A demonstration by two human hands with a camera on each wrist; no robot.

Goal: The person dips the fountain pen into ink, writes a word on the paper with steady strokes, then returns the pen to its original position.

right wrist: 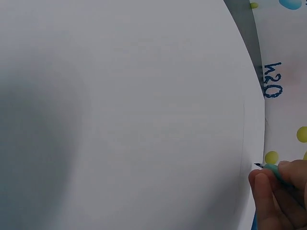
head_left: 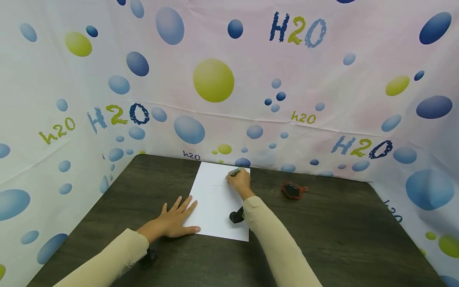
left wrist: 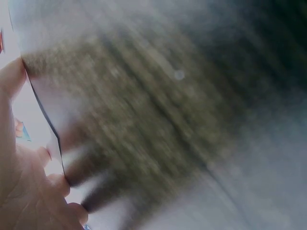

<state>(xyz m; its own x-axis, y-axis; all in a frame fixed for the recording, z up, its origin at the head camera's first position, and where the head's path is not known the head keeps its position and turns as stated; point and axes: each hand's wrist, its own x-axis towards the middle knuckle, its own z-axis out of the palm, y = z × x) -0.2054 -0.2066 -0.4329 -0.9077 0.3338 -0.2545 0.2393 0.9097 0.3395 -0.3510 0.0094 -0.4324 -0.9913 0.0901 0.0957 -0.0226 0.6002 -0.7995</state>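
A white sheet of paper lies on the dark wooden table, with a faint thin line drawn across its upper part. My right hand pinches a teal pen over the top right of the sheet. In the right wrist view the pen's dark tip points at the paper; whether it touches cannot be told. With fingers spread, my left hand rests flat on the table, its fingertips and thumb reaching the sheet's left edge. The left wrist view shows that hand at the image's left side, beside blurred table grain.
Right of the paper lies a small red-rimmed object with a dark middle, perhaps folded glasses. The table meets a white backdrop with blue and green dots behind and at both sides. A black wrist device hangs over the sheet.
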